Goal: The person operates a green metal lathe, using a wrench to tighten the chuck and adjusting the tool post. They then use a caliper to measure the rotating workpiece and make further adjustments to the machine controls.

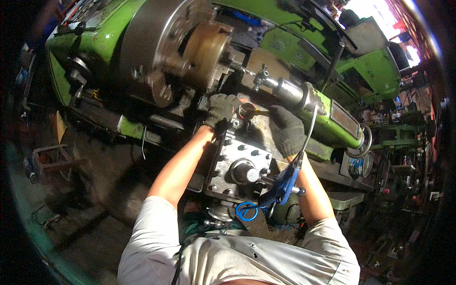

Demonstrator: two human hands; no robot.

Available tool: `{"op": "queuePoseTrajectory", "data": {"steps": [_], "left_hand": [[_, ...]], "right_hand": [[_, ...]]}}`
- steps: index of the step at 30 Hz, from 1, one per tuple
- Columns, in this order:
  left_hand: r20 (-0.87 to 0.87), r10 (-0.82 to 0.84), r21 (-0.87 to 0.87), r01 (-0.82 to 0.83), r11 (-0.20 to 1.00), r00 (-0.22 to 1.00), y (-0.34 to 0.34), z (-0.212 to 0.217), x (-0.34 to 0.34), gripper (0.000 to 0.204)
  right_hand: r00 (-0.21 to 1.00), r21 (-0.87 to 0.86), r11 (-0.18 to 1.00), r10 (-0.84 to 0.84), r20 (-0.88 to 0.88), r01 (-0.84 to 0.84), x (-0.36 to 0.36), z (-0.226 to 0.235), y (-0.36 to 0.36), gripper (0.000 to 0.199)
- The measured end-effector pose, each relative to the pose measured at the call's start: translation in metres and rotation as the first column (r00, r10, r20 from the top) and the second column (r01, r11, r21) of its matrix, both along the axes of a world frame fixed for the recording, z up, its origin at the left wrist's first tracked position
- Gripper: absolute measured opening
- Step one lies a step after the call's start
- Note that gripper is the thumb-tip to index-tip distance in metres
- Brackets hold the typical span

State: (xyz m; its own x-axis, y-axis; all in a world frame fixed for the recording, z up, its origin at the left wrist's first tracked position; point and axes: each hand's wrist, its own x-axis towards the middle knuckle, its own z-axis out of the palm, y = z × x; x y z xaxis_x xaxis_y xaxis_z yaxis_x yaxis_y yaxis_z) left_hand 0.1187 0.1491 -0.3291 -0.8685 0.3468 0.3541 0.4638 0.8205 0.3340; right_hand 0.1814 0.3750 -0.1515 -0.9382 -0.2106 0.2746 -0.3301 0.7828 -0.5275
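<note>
My left hand (220, 112), in a dark work glove, is closed against a small dark round container (246, 110) with a reddish rim, just below the lathe's workpiece. From the right, my gloved right hand (287, 130) has its fingers curled together at the end of a thin yellow-brown stick (261, 113) that reaches into the container. The stick's far end is hidden. Above my hands, a drill bit (243, 70) in a drill chuck (262, 78) points at the brown round workpiece (207, 53), whose surface is blurred, as is the big chuck (159, 47) holding it.
A tool post (240, 164) with bolts and a round knob stands between my forearms. By my right forearm hangs a blue air gun (282, 186) with a coiled blue hose (246, 212). The green tailstock (338, 121) carries a handwheel (365, 141) at the right.
</note>
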Motion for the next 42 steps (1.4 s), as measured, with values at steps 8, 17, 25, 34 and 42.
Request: {"op": "queuePoseTrajectory", "data": {"steps": [8,17,25,34,42], "left_hand": [[0.077,0.049,0.339,-0.072,0.938,0.996,-0.006,0.007,-0.014,0.062],[0.354,0.016,0.511,-0.208,0.834,0.935,0.000,0.069,-0.011,0.069],[0.344,0.140,0.399,-0.280,0.873,0.928,-0.003,0.064,-0.009,0.066],[0.335,0.028,0.513,-0.208,0.833,0.942,-0.006,0.074,0.000,0.069],[0.243,0.025,0.560,-0.162,0.813,0.970,0.003,0.045,-0.008,0.075]], "right_hand": [[0.974,-0.540,0.822,-0.077,0.213,0.183,-0.030,0.034,-0.013,0.025],[0.985,-0.478,0.863,-0.121,0.122,0.165,-0.115,0.022,-0.029,0.025],[0.986,-0.168,0.971,-0.169,0.003,0.167,-0.112,0.038,-0.040,0.031],[0.958,0.152,0.988,0.023,-0.286,0.022,-0.150,0.012,0.006,0.029],[0.998,0.213,0.975,-0.067,-0.009,0.067,-0.208,0.006,0.010,0.029]]}}
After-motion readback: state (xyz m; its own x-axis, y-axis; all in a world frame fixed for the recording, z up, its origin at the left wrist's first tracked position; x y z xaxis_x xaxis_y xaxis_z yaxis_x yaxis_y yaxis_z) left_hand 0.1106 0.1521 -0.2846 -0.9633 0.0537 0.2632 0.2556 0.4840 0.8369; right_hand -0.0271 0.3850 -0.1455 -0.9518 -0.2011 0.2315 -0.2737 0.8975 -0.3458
